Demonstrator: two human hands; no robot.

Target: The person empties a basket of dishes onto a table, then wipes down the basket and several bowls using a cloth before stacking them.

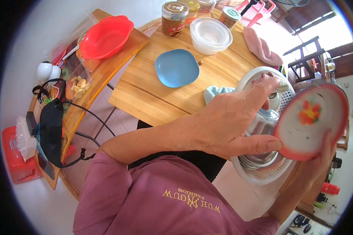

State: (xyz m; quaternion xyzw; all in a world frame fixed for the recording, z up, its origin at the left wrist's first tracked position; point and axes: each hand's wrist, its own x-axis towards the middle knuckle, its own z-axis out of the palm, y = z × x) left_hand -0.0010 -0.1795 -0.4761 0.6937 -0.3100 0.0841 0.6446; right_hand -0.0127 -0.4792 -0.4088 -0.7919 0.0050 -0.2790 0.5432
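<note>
My right hand (pixel 326 152) holds a round white enamel plate (pixel 320 132) with a red rim and a printed flower, tilted up at the right. My left hand (pixel 223 123) reaches across with thumb and fingers spread. Its thumb tip is at the plate's near edge; whether they touch I cannot tell. Its other fingers extend over a white perforated plastic basket (pixel 264 178). In the basket sit shiny metal bowls (pixel 260 157) and other ware, partly hidden by my hand and the plate. A light blue cloth (pixel 216 92) lies beside the basket.
On the wooden table (pixel 144 97) are a blue plate (pixel 177 68), stacked translucent plastic bowls (pixel 211 36), a lidded jar (pixel 174 20) and a pink cloth (pixel 263 47). A red basin (pixel 106 38) stands on the left side table, above a black bag (pixel 51 132) with dangling straps.
</note>
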